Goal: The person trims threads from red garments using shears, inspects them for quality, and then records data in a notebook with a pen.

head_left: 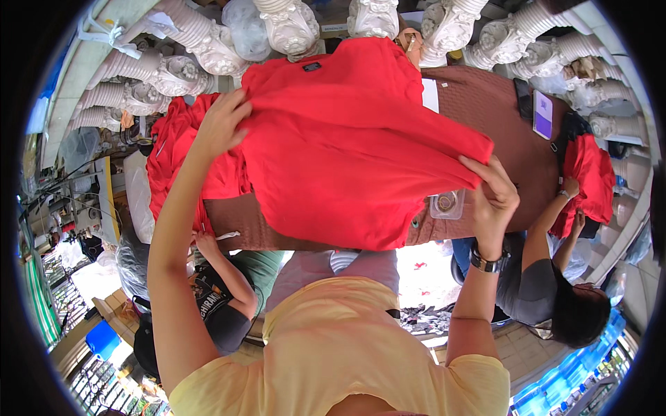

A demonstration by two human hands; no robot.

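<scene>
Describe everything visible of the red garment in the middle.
The red garment is plain, soft-looking cloth with a small dark label near its far left. It is spread, wrinkled, over the brown table cover, a sleeve stretched rightward, its end pinched by the right hand. The left hand is at its left edge; whether it grips is unclear. More red cloth adjoins it at left.

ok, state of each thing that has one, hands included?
Large red garment: spread out, wrinkled
Right hand: closed on the garment's right end
Left hand: at its left edge, grip unclear
Red cloth at left: crumpled
Brown cloth: spread, partly covered
Clear case: lid state unclear
Wristwatch: fastened
</scene>
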